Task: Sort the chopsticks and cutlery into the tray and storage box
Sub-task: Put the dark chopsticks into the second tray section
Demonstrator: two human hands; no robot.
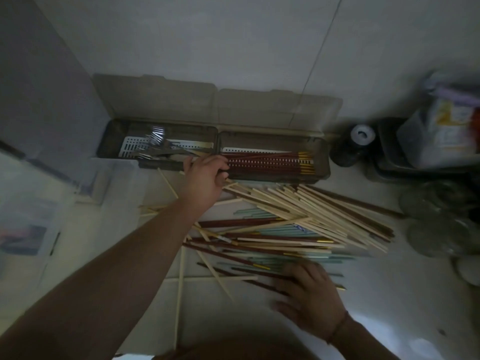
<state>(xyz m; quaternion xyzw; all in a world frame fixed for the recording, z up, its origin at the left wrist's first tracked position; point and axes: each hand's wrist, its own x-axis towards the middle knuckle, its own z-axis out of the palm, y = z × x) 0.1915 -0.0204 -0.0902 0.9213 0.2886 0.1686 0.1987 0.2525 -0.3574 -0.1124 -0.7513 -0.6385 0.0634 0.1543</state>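
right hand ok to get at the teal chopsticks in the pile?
Probably yes: the right hand rests on the pile's near edge, and the teal chopsticks lie just beyond its fingers, partly under dark red chopsticks.

1. Your two arms are bare, with no sleeves showing.
2. Your right hand (310, 300) has a thin reddish-brown string band (339, 327) around the wrist.
3. Your left hand (205, 181) wears nothing.

The head view is dim and underexposed, with grey, muted colour throughout. The white wall (233, 35) is the lightest area, evenly lit without glare. The right hand (309, 297) is smeared, probably by motion blur. Wide-angle bending and softness grow toward the edges, where the clear bin (33, 209) and bags (441, 131) lose detail.
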